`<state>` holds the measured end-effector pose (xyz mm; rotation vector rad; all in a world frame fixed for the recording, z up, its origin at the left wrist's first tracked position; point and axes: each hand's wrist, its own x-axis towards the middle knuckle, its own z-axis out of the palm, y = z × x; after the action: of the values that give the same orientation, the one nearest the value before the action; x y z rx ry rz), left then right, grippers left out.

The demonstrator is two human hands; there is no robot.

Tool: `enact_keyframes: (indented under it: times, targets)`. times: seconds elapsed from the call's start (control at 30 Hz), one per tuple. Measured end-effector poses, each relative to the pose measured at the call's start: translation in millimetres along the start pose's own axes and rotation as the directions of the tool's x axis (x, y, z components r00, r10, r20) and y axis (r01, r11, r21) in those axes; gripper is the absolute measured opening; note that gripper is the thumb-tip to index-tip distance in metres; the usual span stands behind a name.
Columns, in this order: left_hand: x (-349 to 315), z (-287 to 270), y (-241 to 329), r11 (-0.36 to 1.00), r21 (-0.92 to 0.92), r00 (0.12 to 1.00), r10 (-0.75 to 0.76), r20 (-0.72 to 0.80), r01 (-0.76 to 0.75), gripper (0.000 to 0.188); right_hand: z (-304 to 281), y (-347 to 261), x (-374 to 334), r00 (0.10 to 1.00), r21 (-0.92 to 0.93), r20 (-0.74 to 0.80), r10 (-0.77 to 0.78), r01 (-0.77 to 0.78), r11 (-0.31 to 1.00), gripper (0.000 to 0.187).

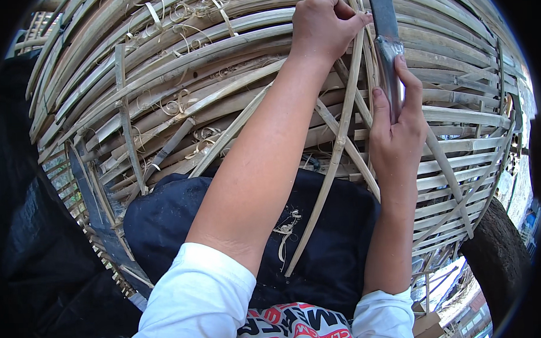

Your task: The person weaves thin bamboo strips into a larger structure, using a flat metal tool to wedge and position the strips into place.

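Observation:
My right hand (396, 114) is closed round the metal handle of a large knife (386, 22), with its broad dark blade pointing up and away from me. My left hand (326, 29) reaches farther out, fingers curled and thumb pressed in a pinch close to the blade's left side. What sits in that pinch is too small to make out. Beside the thumb, a long bamboo strip (339, 144) runs down over my lap to the dark cloth (338, 226). Pale shavings (286, 231) lie on that cloth.
A slatted bamboo floor (231, 69) spreads ahead, with curled shavings (179, 103) scattered on it. Loose bamboo sticks (126, 120) lie across the slats at left. A black sheet (35, 249) hangs at far left. A dark wooden post (494, 262) stands at lower right.

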<state>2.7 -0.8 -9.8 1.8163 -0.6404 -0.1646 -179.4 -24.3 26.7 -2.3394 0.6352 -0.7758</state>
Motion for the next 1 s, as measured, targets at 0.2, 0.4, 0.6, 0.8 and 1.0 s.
enact_keyframes:
  times: [0.2, 0.4, 0.6, 0.8, 1.0]
  targets:
    - [-3.6, 11.9, -16.2, 0.997, 0.058, 0.993, 0.061, -0.098, -0.055, 0.031, -23.1, -18.9, -9.1, 0.958, 0.090, 0.105, 0.268, -0.278, 0.956, 0.041]
    - [-3.3, 3.0, -11.6, 0.996, 0.075, 0.996, 0.062, -0.071, -0.057, 0.041, -37.6, 1.6, -29.6, 0.962, 0.220, 0.146, 0.231, -0.260, 0.940, 0.059]
    - [-3.1, 7.2, -9.5, 0.994, 0.102, 0.997, 0.054, -0.055, -0.048, 0.041, -54.8, 13.0, -65.5, 0.958, 0.157, 0.025, 0.284, -0.285, 0.946, 0.050]
    - [-4.1, 4.8, -7.9, 0.996, 0.085, 0.999, 0.019, -0.047, -0.015, 0.040, -85.8, -13.1, -110.5, 0.755, 0.513, 0.302, 0.582, -0.643, 0.569, 0.065]
    - [-3.0, 5.8, -11.0, 0.995, 0.097, 0.998, 0.041, -0.055, -0.035, 0.042, -110.5, -37.1, -193.1, 0.611, 0.564, 0.504, 0.610, -0.768, 0.303, 0.073]
